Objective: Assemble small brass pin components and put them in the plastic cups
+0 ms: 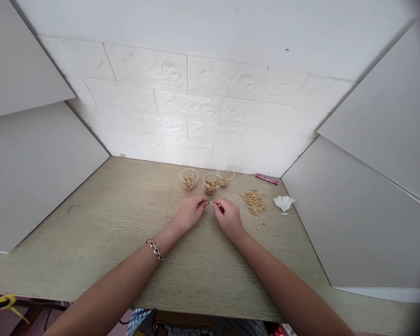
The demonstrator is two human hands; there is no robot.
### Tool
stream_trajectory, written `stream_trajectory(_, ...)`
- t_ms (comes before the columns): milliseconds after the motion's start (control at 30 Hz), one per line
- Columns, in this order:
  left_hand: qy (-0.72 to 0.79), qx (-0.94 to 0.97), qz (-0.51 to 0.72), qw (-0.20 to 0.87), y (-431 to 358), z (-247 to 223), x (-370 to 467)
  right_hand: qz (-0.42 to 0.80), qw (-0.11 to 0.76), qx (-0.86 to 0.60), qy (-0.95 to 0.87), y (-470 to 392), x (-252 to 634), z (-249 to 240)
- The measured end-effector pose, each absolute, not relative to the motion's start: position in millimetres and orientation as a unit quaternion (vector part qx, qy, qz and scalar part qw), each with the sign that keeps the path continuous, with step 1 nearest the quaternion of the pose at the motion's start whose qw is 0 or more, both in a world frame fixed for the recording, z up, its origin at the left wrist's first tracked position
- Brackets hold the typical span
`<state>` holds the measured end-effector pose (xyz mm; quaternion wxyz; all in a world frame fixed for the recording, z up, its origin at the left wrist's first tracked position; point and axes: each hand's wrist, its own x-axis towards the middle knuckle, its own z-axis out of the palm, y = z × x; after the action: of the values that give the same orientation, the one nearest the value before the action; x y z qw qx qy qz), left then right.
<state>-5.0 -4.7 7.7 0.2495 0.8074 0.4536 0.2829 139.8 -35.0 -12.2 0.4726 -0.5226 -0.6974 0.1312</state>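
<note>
My left hand and my right hand meet over the middle of the table, both closed in a pinch. Between their fingertips is a thin gold-coloured metal pin, its ends hidden by the fingers. Just beyond my hands stand clear plastic cups: a left cup and a middle cup with small gold pieces inside, and a third cup behind to the right, also holding small pieces. To the right of my right hand lies a loose pile of gold pins.
Crumpled white tissue lies right of the pile, with small white scraps nearer me. A red patterned pen-like stick rests by the back wall. Grey panels flank the wooden table.
</note>
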Motion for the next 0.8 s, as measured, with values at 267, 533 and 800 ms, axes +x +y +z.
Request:
stream_trajectory(267, 0.436, 0.812, 0.272, 0.277, -4.3, 14.4, -7.6, 0.139, 0.483, -0.5, -0.705, -34.1, 141.4, -13.0)
stream_trajectory(533, 0.43, 0.749, 0.288, 0.413, -2.3, 11.7, -5.2, 0.164, 0.477, -0.515, -0.693, -36.7, 139.6, -6.0)
stream_trajectory(800, 0.425, 0.671, 0.315, 0.519, -2.1, 11.0, -0.8, 0.208, 0.501, -0.517, -0.662, -36.2, 136.7, -5.0)
